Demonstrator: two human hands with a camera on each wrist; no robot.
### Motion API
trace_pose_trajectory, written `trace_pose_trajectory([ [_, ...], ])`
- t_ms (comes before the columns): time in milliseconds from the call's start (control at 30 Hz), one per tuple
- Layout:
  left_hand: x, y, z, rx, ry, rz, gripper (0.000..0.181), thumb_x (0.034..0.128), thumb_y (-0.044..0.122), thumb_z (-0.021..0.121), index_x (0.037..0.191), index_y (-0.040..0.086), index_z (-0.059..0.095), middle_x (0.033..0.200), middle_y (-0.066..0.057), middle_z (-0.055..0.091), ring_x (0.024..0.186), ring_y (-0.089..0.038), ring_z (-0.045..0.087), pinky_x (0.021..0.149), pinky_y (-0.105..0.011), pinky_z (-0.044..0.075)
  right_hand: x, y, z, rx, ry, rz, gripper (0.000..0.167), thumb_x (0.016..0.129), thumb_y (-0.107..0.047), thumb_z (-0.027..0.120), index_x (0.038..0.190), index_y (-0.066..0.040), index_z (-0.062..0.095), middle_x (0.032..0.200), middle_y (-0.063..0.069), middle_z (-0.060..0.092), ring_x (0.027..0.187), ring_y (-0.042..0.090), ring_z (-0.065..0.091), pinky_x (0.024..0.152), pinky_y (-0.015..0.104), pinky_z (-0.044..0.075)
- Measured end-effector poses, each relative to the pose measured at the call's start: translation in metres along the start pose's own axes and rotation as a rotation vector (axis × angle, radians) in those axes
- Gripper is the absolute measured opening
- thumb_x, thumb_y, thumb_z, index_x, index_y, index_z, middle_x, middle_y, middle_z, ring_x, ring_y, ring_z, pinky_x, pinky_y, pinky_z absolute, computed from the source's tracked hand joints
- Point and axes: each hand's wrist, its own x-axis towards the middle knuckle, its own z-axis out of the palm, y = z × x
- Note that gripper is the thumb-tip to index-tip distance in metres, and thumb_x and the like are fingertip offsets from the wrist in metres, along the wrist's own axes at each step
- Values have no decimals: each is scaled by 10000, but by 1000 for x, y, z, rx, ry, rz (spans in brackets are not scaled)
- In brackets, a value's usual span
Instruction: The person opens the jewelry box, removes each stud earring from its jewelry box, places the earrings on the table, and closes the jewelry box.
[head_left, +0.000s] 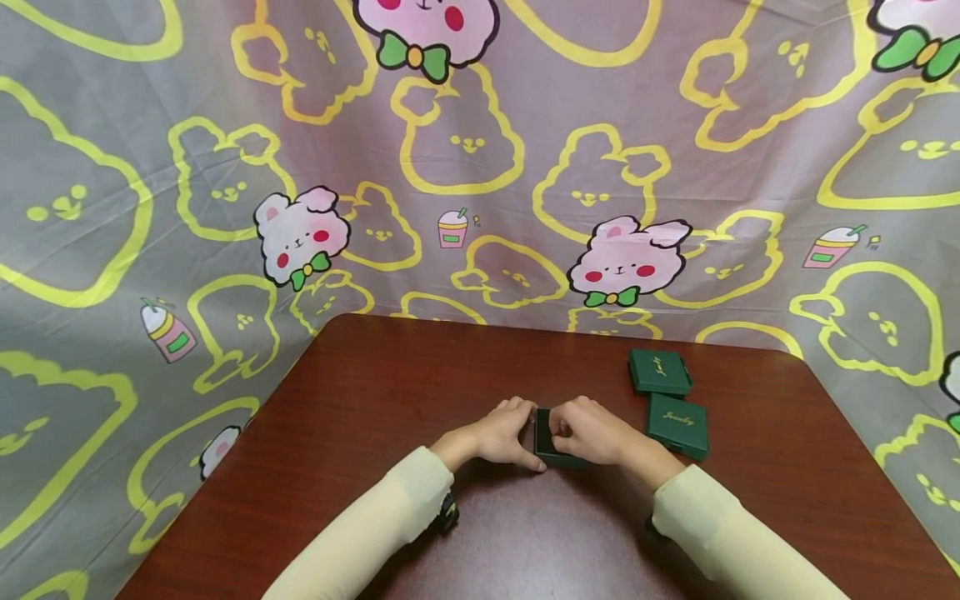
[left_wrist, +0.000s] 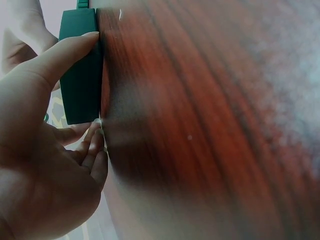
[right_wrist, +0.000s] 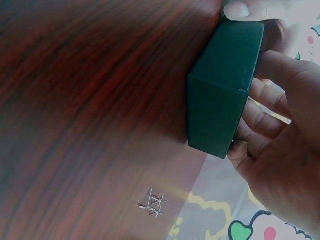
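A small dark green jewelry box stands on the table between both hands, its black inside facing up. My left hand grips the box from the left, with the thumb on its near wall and the fingers around the far side. The right hand reaches over the right part of the box with bent fingers, tips at or inside the rim. Those fingertips are hidden, so whether they pinch anything cannot be seen. In the right wrist view, a small silver jewelry piece with branching ends lies on the table beyond the box.
Two green square boxes or lids with gold lettering lie at the back right, one behind the other, close to the right forearm. The brown wooden table meets a cartoon-print cloth at its back and sides.
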Motion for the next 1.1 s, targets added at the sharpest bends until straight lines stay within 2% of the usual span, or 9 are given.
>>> trace_pose_trajectory([
  [333, 1, 0, 1, -7, 5, -4, 815, 764, 479, 886, 1369, 98, 494, 1223, 3, 503, 1110, -147, 446, 960, -284, 417, -2, 1, -1, 3, 1, -32, 135, 882, -68, 720, 802, -155, 655, 700, -90, 579, 605, 42, 494, 563, 239, 451],
  [633, 1, 0, 1, 10, 14, -3, 824, 763, 488, 885, 1371, 91, 495, 1213, 5, 505, 1108, -149, 450, 961, -287, 420, -4, 1, -5, -4, -10, -9, 121, 889, -64, 733, 828, -144, 666, 715, -93, 586, 615, 52, 511, 568, 245, 458],
  [900, 0, -1, 3, 4, 8, -6, 834, 754, 498, 887, 1371, 96, 496, 1213, 1, 506, 1109, -146, 451, 958, -288, 422, -7, 0, -8, -3, -5, -32, 90, 873, -30, 734, 852, -102, 684, 733, -74, 601, 634, 49, 515, 584, 249, 464],
  [1100, 1, -1, 3, 7, 12, -7, 817, 749, 494, 891, 1353, 103, 502, 1205, -1, 509, 1096, -142, 448, 949, -286, 419, -9, 1, -11, -7, -7, -24, 107, 881, -31, 733, 840, -112, 677, 730, -75, 599, 629, 48, 513, 579, 245, 464],
])
